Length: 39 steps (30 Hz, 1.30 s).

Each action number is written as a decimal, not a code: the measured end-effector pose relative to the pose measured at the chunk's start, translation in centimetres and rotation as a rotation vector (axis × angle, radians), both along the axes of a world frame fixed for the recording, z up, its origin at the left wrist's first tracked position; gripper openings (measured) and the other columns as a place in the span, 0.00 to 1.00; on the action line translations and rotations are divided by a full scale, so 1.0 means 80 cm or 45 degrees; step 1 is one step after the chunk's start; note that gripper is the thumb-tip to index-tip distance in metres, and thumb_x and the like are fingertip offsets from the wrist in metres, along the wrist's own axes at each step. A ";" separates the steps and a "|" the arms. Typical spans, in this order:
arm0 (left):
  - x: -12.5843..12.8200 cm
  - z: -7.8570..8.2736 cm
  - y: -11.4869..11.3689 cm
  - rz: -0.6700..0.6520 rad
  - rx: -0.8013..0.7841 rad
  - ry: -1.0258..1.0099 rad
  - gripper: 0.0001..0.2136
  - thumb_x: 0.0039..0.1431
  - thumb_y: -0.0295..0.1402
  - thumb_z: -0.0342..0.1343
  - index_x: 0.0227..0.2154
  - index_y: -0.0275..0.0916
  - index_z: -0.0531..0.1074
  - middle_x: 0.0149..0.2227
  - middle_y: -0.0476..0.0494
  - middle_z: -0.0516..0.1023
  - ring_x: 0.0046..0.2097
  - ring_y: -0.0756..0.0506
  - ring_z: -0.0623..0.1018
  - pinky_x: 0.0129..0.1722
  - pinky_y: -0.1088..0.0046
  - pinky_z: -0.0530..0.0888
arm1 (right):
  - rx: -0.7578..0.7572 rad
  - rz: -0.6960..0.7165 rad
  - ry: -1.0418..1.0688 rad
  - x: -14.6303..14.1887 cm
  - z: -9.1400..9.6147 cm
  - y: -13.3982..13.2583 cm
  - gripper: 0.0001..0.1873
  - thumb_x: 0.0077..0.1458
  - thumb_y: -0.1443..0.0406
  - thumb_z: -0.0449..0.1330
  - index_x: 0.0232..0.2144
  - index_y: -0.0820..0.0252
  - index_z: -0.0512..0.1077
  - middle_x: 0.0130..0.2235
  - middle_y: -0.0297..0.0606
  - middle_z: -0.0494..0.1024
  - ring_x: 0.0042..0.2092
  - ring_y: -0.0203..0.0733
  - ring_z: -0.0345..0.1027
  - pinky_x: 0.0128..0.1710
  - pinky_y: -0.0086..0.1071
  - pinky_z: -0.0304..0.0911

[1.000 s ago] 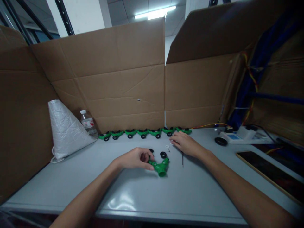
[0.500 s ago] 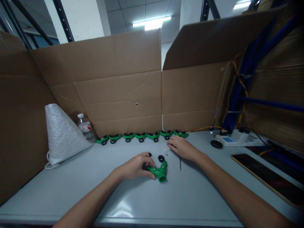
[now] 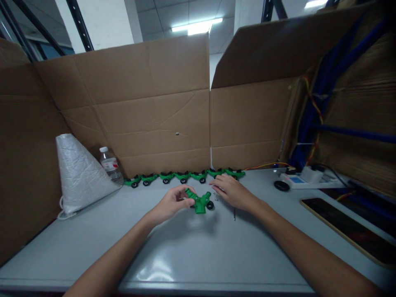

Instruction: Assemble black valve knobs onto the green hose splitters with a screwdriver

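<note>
My left hand (image 3: 173, 204) is closed on a green plastic toy part (image 3: 200, 203), a Y-shaped piece with a thick round stub pointing down, held just above the table. A black wheel (image 3: 210, 205) lies beside the part's right side. My right hand (image 3: 232, 190) hovers low over the table, its fingers half bent, with a gap between thumb and forefinger. Tiny screws (image 3: 216, 198) lie just under its fingertips. A thin metal screwdriver shaft (image 3: 234, 214) rests below this hand, its other end hidden by the hand.
A row of several green toy pieces with black wheels (image 3: 166, 178) lines the back. A silvery bag (image 3: 82, 177) and a water bottle (image 3: 109, 164) stand left. To the right are a black disc (image 3: 281, 185), a power strip (image 3: 298, 181) and a phone (image 3: 346, 229). Cardboard walls (image 3: 148, 123) surround the table.
My left hand has raised and turned the green part, so its two arms point up. My right hand has shifted slightly left over the tiny pieces; the white ring is no longer visible.
</note>
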<state>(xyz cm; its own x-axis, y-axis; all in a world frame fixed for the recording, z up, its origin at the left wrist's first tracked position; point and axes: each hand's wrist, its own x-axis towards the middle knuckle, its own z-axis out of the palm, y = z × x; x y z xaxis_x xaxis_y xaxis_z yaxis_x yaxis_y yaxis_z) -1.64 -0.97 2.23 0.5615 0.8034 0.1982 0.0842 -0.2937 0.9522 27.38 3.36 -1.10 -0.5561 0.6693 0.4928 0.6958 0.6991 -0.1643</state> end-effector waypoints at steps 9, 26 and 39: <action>-0.004 -0.009 0.013 0.156 -0.171 -0.222 0.23 0.61 0.50 0.67 0.51 0.38 0.76 0.43 0.42 0.75 0.42 0.45 0.76 0.43 0.67 0.78 | -0.055 0.122 0.266 -0.032 0.015 -0.033 0.14 0.71 0.68 0.51 0.55 0.55 0.70 0.51 0.45 0.78 0.51 0.48 0.72 0.53 0.40 0.65; -0.004 -0.016 0.021 0.325 -0.173 -0.314 0.25 0.60 0.49 0.68 0.53 0.37 0.79 0.41 0.43 0.74 0.40 0.46 0.74 0.38 0.71 0.78 | -0.089 0.132 0.213 -0.039 0.013 -0.041 0.09 0.74 0.60 0.53 0.49 0.55 0.70 0.44 0.42 0.78 0.46 0.49 0.72 0.48 0.40 0.64; 0.000 -0.023 0.024 0.356 -0.049 -0.204 0.25 0.59 0.49 0.68 0.52 0.36 0.76 0.39 0.45 0.72 0.38 0.47 0.73 0.35 0.73 0.78 | -0.111 0.126 0.206 -0.038 0.010 -0.034 0.09 0.73 0.60 0.55 0.50 0.56 0.71 0.45 0.44 0.80 0.46 0.49 0.73 0.49 0.40 0.64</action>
